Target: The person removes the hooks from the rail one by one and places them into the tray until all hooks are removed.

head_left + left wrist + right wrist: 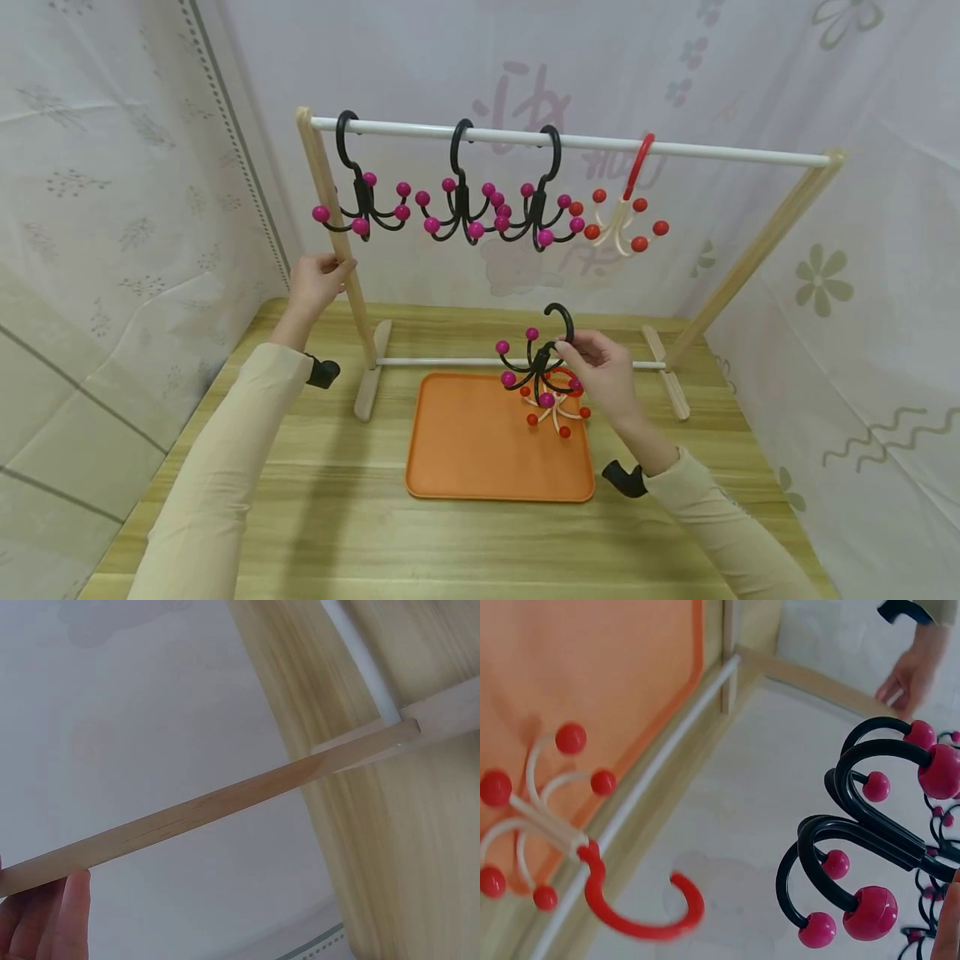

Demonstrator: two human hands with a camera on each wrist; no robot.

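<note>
My left hand [313, 283] grips the left wooden post [351, 293] of a hanging rack; in the left wrist view the thumb and fingers sit against that post [202, 815]. My right hand [606, 377] pinches a black multi-claw hook hanger [540, 362] with pink ball tips by the base of its hook, above the orange tray. Its splayed claws fill the right of the right wrist view. Below it, a cream claw hanger [556, 410] with red balls and a red hook lies on the tray, partly hidden by the black one.
Three black claw hangers [462, 200] and one red-and-cream hanger [621, 218] hang from the rack's white top rail [720, 152]. The orange tray [480, 467] lies on the wooden table [360, 533]. A lower white bar [450, 362] joins the rack's feet behind it.
</note>
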